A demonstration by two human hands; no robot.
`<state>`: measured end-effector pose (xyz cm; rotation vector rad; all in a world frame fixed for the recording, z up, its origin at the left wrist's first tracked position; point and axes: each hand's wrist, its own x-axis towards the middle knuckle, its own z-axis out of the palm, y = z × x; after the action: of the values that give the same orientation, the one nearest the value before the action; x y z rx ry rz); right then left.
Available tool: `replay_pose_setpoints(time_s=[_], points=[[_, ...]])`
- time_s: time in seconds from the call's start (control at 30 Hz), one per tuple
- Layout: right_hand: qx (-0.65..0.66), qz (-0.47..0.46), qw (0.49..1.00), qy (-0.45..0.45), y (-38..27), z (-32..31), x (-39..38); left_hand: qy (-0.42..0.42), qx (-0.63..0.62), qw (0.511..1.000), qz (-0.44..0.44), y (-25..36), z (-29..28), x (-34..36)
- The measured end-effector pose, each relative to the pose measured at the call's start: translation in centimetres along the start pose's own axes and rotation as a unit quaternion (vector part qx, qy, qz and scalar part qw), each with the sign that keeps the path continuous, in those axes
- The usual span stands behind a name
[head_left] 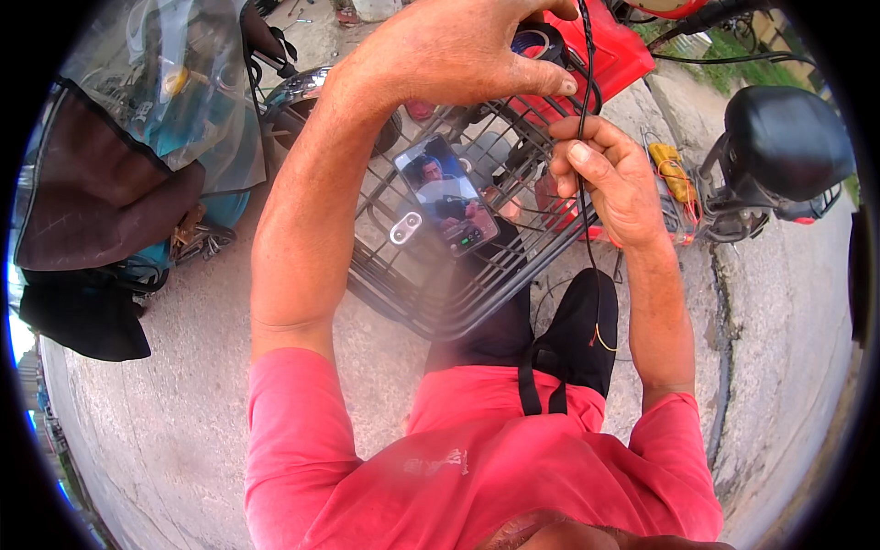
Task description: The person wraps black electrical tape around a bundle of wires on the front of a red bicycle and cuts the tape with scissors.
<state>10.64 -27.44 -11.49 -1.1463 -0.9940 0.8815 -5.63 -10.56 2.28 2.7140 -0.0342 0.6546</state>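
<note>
A thin black cable (585,119) runs down from the top edge past both hands. Its lower end splits into fine wires, one of them yellowish, hanging before my dark trousers. My right hand (612,174) pinches the cable between thumb and curled fingers. Above it, my left hand (467,57) reaches across from the left, thumb and forefinger spread apart beside the cable; its other fingers are hidden or cut off. Behind the left thumb shows a dark ring-shaped thing (541,41), partly covered. Below both hands, a phone (449,194) with a lit screen lies on a dark wire basket (440,321).
Red vehicle bodywork (610,50) stands behind the hands. At right are a black rounded seat or case (784,142) and a yellow bundle (672,171). A brown cover (101,188) and clear plastic sheet (197,92) drape another vehicle at left. Cracked concrete (183,394) lies underneath.
</note>
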Motion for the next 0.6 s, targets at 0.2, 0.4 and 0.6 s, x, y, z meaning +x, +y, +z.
replay_pose_setpoints(time_s=[0.2,0.4,0.6], points=[[-0.001,-0.003,1.000,-0.002,0.2,-0.1,0.1,-0.008,-0.042,0.999,-0.014,-2.6,1.2,1.0],[0.001,-0.006,1.000,-0.003,0.2,-0.1,0.0,-0.002,-0.002,1.000,0.002,0.0,0.2,-0.1],[0.005,-0.005,1.000,-0.003,0.2,-0.1,0.0,0.002,-0.027,1.000,0.011,-1.6,0.8,0.5]])
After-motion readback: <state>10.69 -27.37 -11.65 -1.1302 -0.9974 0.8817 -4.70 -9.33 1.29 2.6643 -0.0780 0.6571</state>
